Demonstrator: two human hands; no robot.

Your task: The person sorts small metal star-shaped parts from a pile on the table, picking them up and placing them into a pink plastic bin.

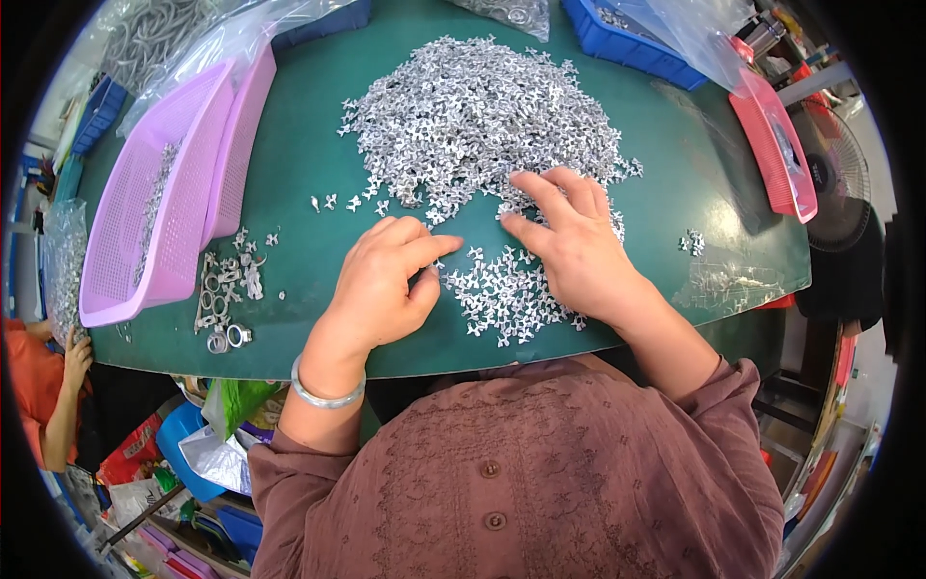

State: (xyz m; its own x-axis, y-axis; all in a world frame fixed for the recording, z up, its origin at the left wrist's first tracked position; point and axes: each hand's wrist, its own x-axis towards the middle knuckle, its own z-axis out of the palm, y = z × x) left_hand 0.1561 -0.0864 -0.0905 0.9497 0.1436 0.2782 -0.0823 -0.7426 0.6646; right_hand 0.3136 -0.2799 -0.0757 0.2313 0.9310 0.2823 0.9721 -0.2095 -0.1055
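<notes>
A large heap of small grey three-lobed metal pieces [482, 111] covers the middle of a green table [299, 125]. Nearer to me lies a smaller, thinly spread pile of the same pieces [506, 299]. My right hand [588, 256] is open at the heap's near edge, its fingers apart and their tips on or just over the pieces. Left of the small pile is my left hand [381, 275]. Its index finger stretches toward the pieces, the thumb stands apart, and the other fingers bend. Nothing shows in either hand.
Purple plastic baskets [227, 145] stand at the left, one with metal pieces inside. Beside them lie loose pieces and rings [227, 289]. A blue tray [632, 48] and a red basket [772, 145] sit at the right. Another person's hand [77, 362] is at the far left.
</notes>
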